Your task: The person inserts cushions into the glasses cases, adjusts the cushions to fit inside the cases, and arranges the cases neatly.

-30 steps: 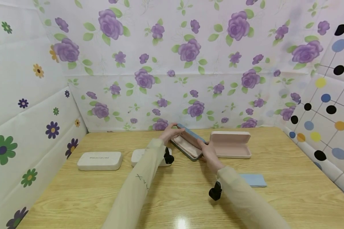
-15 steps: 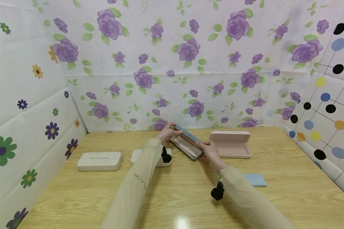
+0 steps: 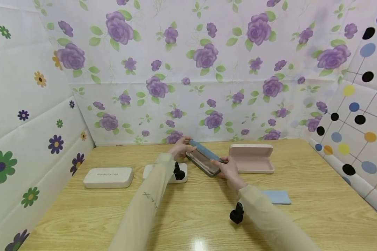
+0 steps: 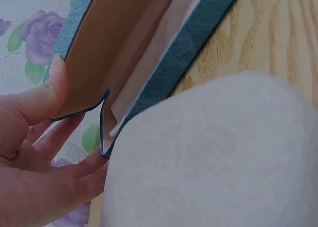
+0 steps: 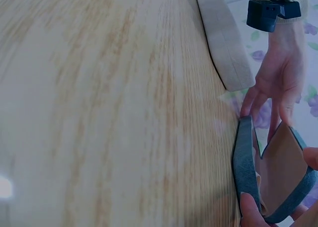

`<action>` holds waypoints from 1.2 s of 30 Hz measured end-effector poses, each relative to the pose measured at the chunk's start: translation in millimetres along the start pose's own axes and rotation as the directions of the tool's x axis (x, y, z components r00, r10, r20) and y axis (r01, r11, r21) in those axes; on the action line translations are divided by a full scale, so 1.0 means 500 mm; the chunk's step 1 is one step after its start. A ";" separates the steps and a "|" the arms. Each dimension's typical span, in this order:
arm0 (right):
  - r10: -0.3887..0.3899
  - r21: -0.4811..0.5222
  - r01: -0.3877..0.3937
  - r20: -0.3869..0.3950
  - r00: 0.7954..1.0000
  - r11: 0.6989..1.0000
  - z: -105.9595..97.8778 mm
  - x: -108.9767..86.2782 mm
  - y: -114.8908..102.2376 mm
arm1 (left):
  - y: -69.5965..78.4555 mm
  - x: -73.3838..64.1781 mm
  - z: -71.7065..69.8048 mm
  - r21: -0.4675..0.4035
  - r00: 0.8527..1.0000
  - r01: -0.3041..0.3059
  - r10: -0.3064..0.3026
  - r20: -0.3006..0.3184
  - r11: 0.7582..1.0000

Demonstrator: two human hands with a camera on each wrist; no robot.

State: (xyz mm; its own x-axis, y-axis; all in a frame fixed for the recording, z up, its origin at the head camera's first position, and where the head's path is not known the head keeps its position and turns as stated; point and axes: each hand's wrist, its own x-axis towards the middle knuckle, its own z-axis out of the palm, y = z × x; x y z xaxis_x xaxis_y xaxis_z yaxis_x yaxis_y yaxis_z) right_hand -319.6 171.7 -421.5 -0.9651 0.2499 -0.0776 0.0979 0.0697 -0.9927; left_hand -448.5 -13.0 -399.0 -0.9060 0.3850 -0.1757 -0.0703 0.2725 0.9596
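A blue glasses case (image 3: 206, 151) lies slantwise at the back of the table, its lid partly lowered over the base. My left hand (image 3: 179, 146) grips its far left end, thumb on the lid and fingers at the end of lid and base, as the left wrist view shows. At the near right end my right hand (image 3: 229, 170) holds lid and base between thumb and fingers; only its fingertips (image 5: 249, 209) show in the right wrist view. Inside is a brown lid lining (image 4: 114, 43) and something pale in the base, cloth or lining, I cannot tell which.
An open pale pink glasses case (image 3: 252, 164) stands just right of my right hand. A folded light blue cloth (image 3: 278, 197) lies nearer. Two white cases are on the left: one shut (image 3: 108, 177), the other (image 3: 148, 171) partly behind my left sleeve. Patterned fabric walls surround the table.
The blue case's lid has swung down toward its base, showing more of its outside and less of the inside. Both hands stay at the case's ends and have shifted slightly.
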 end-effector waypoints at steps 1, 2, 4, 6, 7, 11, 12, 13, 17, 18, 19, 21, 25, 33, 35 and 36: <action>-0.006 -0.002 0.006 -0.002 1.000 1.000 0.000 0.000 0.001 | 0.000 -0.001 0.000 0.017 1.000 -0.004 0.004 0.003 1.000; -0.010 -0.005 0.010 -0.005 1.000 1.000 0.001 0.000 0.003 | 0.000 -0.001 -0.001 0.028 1.000 -0.007 0.007 0.007 1.000; -0.018 -0.008 0.018 -0.010 1.000 1.000 0.001 0.000 0.004 | -0.001 0.000 -0.002 0.019 1.000 -0.009 0.009 0.011 1.000; -0.037 -0.023 0.037 -0.009 0.999 0.999 0.003 0.000 0.009 | -0.007 0.000 -0.005 0.004 1.000 -0.024 0.024 0.014 1.000; -0.053 -0.035 0.053 -0.013 0.999 0.998 0.004 0.000 0.012 | -0.011 -0.001 -0.007 -0.001 0.999 -0.029 0.029 0.017 1.000; -0.109 -0.145 0.100 -0.057 0.992 0.984 0.010 0.000 0.023 | -0.047 0.039 -0.016 0.053 0.997 -0.071 0.071 0.013 0.996; -0.125 -0.177 0.111 -0.068 0.990 0.978 0.012 0.000 0.025 | -0.062 0.060 -0.021 0.089 0.995 -0.098 0.097 0.008 0.991; -0.131 -0.205 0.113 -0.078 0.988 0.972 0.013 0.002 0.024 | -0.076 0.089 -0.027 0.125 0.995 -0.101 0.102 0.001 0.987; -0.139 -0.271 0.117 -0.065 0.988 0.955 0.016 0.003 0.021 | -0.153 0.202 -0.059 0.326 0.979 -0.177 0.199 -0.034 0.929; -0.139 -0.277 0.117 -0.061 0.988 0.954 0.016 0.003 0.022 | -0.172 0.225 -0.067 0.372 0.974 -0.195 0.223 -0.033 0.908; -0.136 -0.280 0.114 -0.060 0.989 0.953 0.017 0.003 0.022 | -0.187 0.244 -0.073 0.396 0.970 -0.209 0.240 -0.029 0.894; -0.139 -0.291 0.118 -0.055 0.989 0.950 0.019 0.004 0.023 | -0.202 0.260 -0.080 0.427 0.968 -0.216 0.250 -0.024 0.878; -0.158 -0.312 0.136 -0.048 0.986 0.940 0.021 0.004 0.022 | -0.171 0.223 -0.079 0.391 0.971 -0.221 0.237 0.008 0.893; -0.120 -0.398 0.114 0.010 0.993 0.910 0.016 0.001 0.015 | -0.018 0.042 -0.025 0.484 0.995 -0.068 0.092 -0.026 0.873; -0.115 -0.434 0.116 0.027 0.993 0.893 0.013 0.000 0.013 | -0.048 0.081 -0.033 0.519 0.986 -0.152 0.169 0.016 0.841; -0.118 -0.455 0.123 0.038 0.992 0.882 0.011 -0.001 0.012 | -0.065 0.109 -0.037 0.531 0.983 -0.170 0.179 0.034 0.830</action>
State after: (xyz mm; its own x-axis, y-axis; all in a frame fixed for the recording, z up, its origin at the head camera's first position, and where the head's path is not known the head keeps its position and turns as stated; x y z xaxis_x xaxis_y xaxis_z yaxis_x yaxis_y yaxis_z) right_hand -320.2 166.8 -427.8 -0.9784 0.2033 0.0370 0.0786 0.5316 -0.8433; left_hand -503.2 -17.5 -435.8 -0.8890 0.4578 -0.0083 0.3174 0.6292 0.7095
